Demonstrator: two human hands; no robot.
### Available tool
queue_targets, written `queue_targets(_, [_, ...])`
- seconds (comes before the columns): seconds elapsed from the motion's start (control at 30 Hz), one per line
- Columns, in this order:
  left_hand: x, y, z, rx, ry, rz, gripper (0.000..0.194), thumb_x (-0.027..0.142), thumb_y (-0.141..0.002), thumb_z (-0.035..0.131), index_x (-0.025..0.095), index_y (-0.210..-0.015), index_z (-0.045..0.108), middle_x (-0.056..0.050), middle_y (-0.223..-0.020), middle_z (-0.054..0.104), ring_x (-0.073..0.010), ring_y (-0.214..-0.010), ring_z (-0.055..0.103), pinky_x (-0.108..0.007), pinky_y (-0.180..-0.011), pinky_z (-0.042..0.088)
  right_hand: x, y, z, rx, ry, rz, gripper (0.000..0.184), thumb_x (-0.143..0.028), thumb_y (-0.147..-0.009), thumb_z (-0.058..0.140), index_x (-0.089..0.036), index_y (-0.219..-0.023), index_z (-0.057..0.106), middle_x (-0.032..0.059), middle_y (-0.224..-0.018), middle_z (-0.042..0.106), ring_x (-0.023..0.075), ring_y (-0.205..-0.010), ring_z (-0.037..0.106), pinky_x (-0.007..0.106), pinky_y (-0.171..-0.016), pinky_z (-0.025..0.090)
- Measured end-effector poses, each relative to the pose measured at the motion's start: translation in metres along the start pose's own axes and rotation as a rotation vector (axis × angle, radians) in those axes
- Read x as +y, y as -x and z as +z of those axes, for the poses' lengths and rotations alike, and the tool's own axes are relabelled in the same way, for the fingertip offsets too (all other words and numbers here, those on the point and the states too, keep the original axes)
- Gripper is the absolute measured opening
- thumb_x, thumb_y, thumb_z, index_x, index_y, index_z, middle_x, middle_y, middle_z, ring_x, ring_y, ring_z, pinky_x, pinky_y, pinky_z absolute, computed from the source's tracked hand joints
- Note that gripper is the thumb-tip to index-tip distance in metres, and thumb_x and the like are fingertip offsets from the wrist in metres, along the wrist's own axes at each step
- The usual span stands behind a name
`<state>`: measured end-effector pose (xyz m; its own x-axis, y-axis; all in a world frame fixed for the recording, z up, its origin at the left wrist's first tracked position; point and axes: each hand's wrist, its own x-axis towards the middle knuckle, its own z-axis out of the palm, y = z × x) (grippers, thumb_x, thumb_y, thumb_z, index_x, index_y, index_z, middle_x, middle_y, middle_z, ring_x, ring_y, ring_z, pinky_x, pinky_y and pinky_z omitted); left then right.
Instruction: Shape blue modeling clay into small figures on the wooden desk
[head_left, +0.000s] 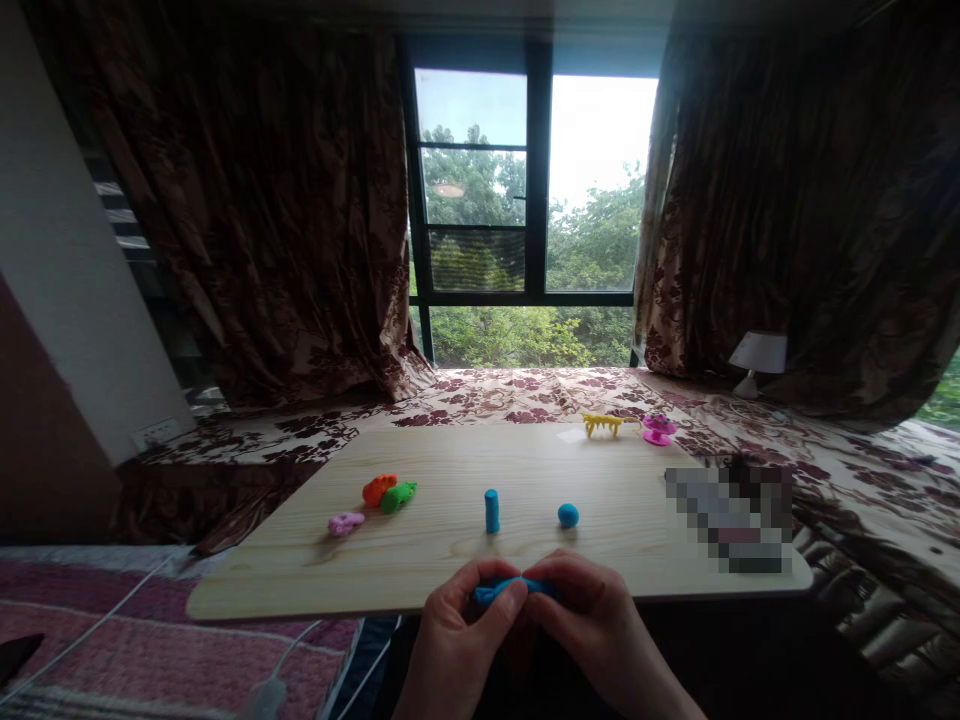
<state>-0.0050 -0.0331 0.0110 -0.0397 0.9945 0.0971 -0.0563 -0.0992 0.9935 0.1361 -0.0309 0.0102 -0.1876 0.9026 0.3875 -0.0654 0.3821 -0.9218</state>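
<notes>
Nearest, left hand (474, 622) and right hand (581, 598) meet at table's near edge, both pinching blue clay strip (516, 590) between thumbs and fingers. Beyond, blue cylinder (492, 511) upright, blue ball (568, 516) to its right. Left: pink, green, orange lumps (380, 490). Far right: yellow figure (601, 425), magenta piece (659, 429).

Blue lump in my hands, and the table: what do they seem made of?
Blue lump: probably modelling clay, soft-looking and mostly matte, judging by its uneven, squeezed shape. Table: wood or wood-look laminate, smooth and pale, with streaky grain.
</notes>
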Motion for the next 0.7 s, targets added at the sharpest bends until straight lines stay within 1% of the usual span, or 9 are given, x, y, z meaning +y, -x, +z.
queue_targets(0.07, [0.001,0.001,0.001,0.016,0.009,-0.01,0.024,0.036,-0.062,0.071,0.016,-0.074,0.064,0.003,-0.051,0.064,-0.0103,-0.05,0.057,-0.017,-0.049,0.043,-0.001,0.001,0.002,0.0,-0.108,0.082,0.01,-0.025,-0.075,0.067,-0.016,-0.08,0.068,0.0028,-0.07,0.066,0.0168,-0.067,0.061,0.025,-0.063,0.049])
queue_targets(0.1, [0.002,0.001,0.002,0.026,0.009,-0.009,0.024,0.036,-0.062,0.071,0.016,-0.073,0.064,0.003,-0.051,0.063,-0.0101,-0.049,0.056,-0.016,-0.049,0.043,-0.001,0.002,0.002,0.011,-0.121,0.103,0.011,-0.025,-0.074,0.067,-0.015,-0.079,0.067,0.0023,-0.069,0.065,0.0162,-0.066,0.061,0.025,-0.062,0.048])
queue_targets(0.23, [0.003,-0.002,-0.002,0.09,-0.026,-0.002,0.022,0.035,-0.061,0.072,0.017,-0.071,0.064,0.003,-0.048,0.062,-0.009,-0.048,0.055,-0.015,-0.049,0.041,0.009,0.002,-0.005,0.095,-0.026,0.096,0.012,-0.025,-0.074,0.068,-0.015,-0.079,0.066,0.0022,-0.071,0.064,0.0144,-0.065,0.057,0.024,-0.061,0.046])
queue_targets(0.33, [0.002,-0.007,-0.009,0.158,-0.031,0.021,0.023,0.035,-0.06,0.072,0.017,-0.071,0.064,0.004,-0.047,0.06,-0.0081,-0.048,0.054,-0.014,-0.05,0.041,0.021,0.001,-0.018,0.15,0.019,0.107,0.016,-0.029,-0.075,0.066,-0.015,-0.083,0.066,0.002,-0.071,0.062,0.0139,-0.063,0.055,0.024,-0.059,0.046])
queue_targets(0.47, [-0.001,-0.015,-0.025,0.25,0.042,0.049,0.032,0.036,-0.056,0.074,0.018,-0.081,0.065,0.004,-0.057,0.063,-0.0086,-0.05,0.057,-0.017,-0.055,0.045,0.03,-0.001,-0.04,0.235,0.005,0.142,0.022,-0.034,-0.074,0.067,-0.016,-0.087,0.066,-0.0002,-0.065,0.059,0.0123,-0.058,0.054,0.024,-0.056,0.045])
queue_targets(0.57, [-0.004,-0.021,-0.037,0.299,0.076,0.02,0.038,0.038,-0.056,0.075,0.017,-0.086,0.066,0.003,-0.054,0.063,-0.0108,-0.053,0.06,-0.02,-0.059,0.047,0.03,-0.001,-0.051,0.353,-0.017,0.145,0.028,-0.036,-0.074,0.068,-0.018,-0.095,0.064,-0.001,-0.066,0.06,0.0123,-0.06,0.055,0.023,-0.059,0.045])
queue_targets(0.63, [-0.006,-0.024,-0.041,0.312,0.124,-0.004,0.039,0.038,-0.056,0.075,0.016,-0.086,0.066,0.002,-0.054,0.064,-0.0119,-0.055,0.061,-0.022,-0.062,0.049,0.028,-0.001,-0.051,0.42,-0.053,0.143,0.028,-0.036,-0.075,0.067,-0.019,-0.097,0.061,-0.0021,-0.065,0.06,0.0117,-0.061,0.055,0.023,-0.061,0.045])
queue_targets(0.7, [-0.007,-0.023,-0.039,0.293,0.164,-0.021,0.038,0.036,-0.055,0.076,0.015,-0.084,0.066,0.002,-0.057,0.065,-0.0123,-0.057,0.061,-0.022,-0.064,0.049,0.026,-0.002,-0.043,0.42,-0.099,0.134,0.024,-0.036,-0.077,0.065,-0.02,-0.094,0.061,-0.0025,-0.066,0.059,0.0111,-0.061,0.054,0.023,-0.061,0.045])
